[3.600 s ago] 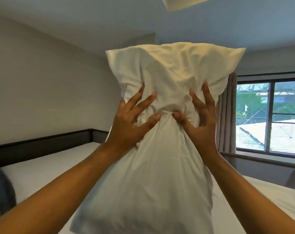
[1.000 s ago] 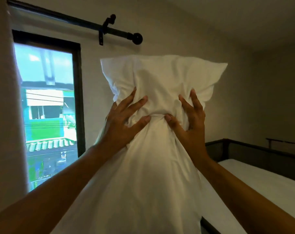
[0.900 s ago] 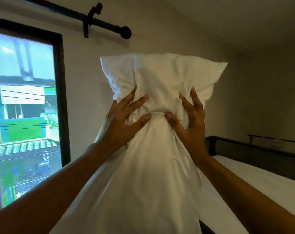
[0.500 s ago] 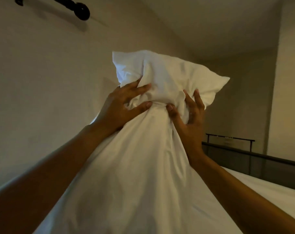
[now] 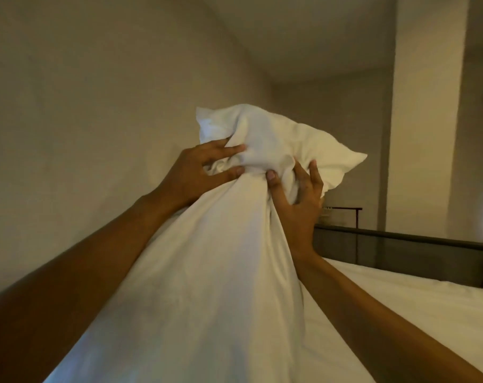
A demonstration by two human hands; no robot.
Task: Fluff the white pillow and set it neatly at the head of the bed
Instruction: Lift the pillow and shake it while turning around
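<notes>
A bed with a flat white sheet-covered mattress [image 5: 417, 313] fills the lower right of the view, its surface smooth with only faint creases and nothing lying on the part that shows; a dark, low frame rail [image 5: 400, 244] runs along its far edge, straight and level, standing just above the mattress top; the near-left part of the mattress is hidden behind hanging white cloth, so what rests there cannot be told. Behind the rail a thin dark metal bar [image 5: 348, 209] stands against the pale wall [image 5: 82, 106].
</notes>
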